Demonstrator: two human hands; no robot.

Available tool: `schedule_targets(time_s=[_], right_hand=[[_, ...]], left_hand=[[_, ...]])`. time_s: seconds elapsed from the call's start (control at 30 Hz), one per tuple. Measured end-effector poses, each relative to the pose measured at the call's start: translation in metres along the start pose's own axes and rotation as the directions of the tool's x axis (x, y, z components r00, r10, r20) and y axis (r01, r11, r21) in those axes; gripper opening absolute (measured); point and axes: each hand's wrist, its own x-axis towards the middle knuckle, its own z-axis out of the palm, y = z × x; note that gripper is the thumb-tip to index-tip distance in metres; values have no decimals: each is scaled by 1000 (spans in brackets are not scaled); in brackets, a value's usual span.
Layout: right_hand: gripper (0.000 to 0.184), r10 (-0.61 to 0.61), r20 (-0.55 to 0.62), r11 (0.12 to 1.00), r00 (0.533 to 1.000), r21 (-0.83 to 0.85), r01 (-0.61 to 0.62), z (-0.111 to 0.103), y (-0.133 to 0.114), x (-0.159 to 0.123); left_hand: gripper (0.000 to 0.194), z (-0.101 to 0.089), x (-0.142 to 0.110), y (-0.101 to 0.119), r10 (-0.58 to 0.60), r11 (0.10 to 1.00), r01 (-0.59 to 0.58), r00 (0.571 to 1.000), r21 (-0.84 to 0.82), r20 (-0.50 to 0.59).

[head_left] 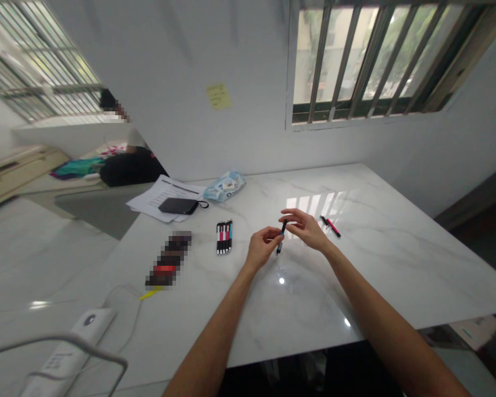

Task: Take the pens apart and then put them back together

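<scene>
Over the middle of the marble-look table, my left hand [264, 246] pinches a pen [280, 246] between thumb and fingers. The pen is tilted, with a black upper end, a bit of blue and a pale tip pointing down. My right hand [308, 229] has its thumb and a finger closed at the pen's upper end, its other fingers loosely extended. To the left, several pens [224, 238] lie side by side in a neat row, with black grips and red, white or blue barrels. Right of my right hand lie a red pen part [333, 227] and a black piece [324, 221].
Papers [149, 201] with a black pouch [178, 205] on them lie at the back left, beside a blue-white plastic packet [225, 186]. A blurred-out dark item [169, 259] has a yellow cable end near it. A white power strip [72, 350] sits front left.
</scene>
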Motion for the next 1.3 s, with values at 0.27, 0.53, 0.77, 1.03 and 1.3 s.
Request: schedule_targets(time_s=[0.27, 0.53, 0.77, 1.03, 1.3], right_hand=[[50, 7, -17, 1000, 1000, 28, -7, 0, -1, 0], [40, -11, -65, 1000, 998, -26, 10, 1, -1, -1], [50, -125, -180, 992, 976, -27, 123, -5, -34, 15], [35, -134, -332, 957, 934, -287, 36, -15, -44, 25], [32, 241, -214, 491, 947, -815, -309, 15, 13, 11]], left_hand=[[33, 0, 0, -1, 16, 1000, -16, 1000, 2, 4], [31, 2, 1, -6, 9, 1000, -9, 1000, -6, 9], [32, 4, 0, -6, 1, 1000, 0, 1000, -15, 13], [29, -9, 9, -6, 32, 999, -33, 997, -15, -73], [37, -27, 22, -15, 52, 992, -72, 979, -99, -195]])
